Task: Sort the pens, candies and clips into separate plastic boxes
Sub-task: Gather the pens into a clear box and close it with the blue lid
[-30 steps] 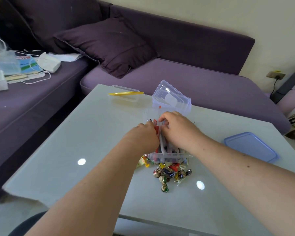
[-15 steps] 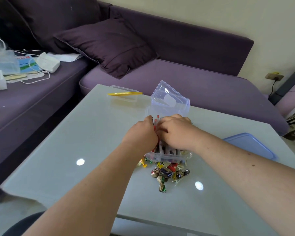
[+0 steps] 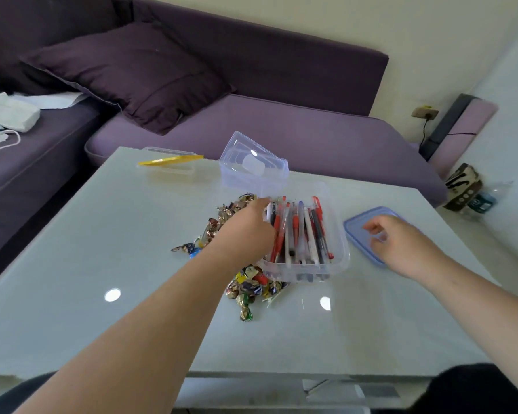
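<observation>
With pens boxed, candies remain.
Left hand rests at box, grip hidden; right hand loose, empty. Light, slippery wrappers: pinch twisted ends.

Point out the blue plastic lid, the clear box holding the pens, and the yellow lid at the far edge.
Blue plastic lid (image 3: 355, 231), head view: its bare left edge.
Clear plastic box of pens (image 3: 302, 271), head view: its near wall.
Yellow lid (image 3: 171, 160), head view: its middle.

Purple sofa behind table — dark cushion on it; wall socket.
</observation>
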The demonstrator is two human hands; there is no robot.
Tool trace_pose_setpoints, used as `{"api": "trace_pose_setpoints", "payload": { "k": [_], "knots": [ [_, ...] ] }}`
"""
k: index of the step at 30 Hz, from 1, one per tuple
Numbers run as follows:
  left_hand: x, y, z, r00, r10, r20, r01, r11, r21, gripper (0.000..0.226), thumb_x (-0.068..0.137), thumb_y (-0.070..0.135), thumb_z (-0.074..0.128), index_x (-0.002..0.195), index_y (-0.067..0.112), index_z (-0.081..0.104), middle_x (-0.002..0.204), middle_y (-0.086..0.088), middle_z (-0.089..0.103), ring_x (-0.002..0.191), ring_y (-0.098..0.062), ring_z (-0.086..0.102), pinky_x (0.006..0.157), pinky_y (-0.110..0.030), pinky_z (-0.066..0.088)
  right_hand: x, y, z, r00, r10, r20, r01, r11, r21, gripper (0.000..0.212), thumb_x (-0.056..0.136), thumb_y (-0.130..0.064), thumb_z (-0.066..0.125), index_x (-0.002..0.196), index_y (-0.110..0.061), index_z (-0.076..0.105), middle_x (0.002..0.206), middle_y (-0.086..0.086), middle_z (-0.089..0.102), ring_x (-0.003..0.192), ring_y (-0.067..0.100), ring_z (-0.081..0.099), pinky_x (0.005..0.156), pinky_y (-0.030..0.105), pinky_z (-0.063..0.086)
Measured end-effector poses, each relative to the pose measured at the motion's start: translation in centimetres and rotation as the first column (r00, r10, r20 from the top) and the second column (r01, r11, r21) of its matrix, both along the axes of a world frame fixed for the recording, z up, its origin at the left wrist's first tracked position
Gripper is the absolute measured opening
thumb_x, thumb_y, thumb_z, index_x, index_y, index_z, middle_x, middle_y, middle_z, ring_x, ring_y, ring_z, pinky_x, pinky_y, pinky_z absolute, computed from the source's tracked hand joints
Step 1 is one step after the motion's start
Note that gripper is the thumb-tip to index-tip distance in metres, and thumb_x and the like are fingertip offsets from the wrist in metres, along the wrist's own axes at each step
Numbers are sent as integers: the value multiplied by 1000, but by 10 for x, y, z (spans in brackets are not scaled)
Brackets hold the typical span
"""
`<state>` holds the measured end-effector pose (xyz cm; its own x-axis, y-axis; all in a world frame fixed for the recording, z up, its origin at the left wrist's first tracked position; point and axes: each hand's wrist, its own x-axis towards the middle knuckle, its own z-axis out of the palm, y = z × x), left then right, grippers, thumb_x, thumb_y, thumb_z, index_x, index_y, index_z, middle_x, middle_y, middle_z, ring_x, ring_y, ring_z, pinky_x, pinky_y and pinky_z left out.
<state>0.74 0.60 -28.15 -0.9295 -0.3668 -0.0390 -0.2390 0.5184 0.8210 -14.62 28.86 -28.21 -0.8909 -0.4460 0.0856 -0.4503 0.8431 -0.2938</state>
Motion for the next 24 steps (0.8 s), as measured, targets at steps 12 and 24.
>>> {"api": "trace_pose_setpoints", "payload": {
  "k": [12,24],
  "knots": [
    [2,79,-21,919,-361,157,335,926,172,60,96,13,33,148,40,39,104,1,65,46,-6,54,46,-24,48,4,41,-36,995,-10,95,-15,966,257,15,87,-35,63,97,-47,62,104,-10,59,101,24,57,85,40,52],
    [-11,-13,1,1000,10,-28,-1,948,317,66,68,16,38,112,61,57,111,3,67,50,-9,55,46,-27,46,31,-15,-52,968,5,249,-9,1000,16,26,90,-40,67,115,-34,63,85,-10,67,76,4,64,66,24,48]
  ]
}}
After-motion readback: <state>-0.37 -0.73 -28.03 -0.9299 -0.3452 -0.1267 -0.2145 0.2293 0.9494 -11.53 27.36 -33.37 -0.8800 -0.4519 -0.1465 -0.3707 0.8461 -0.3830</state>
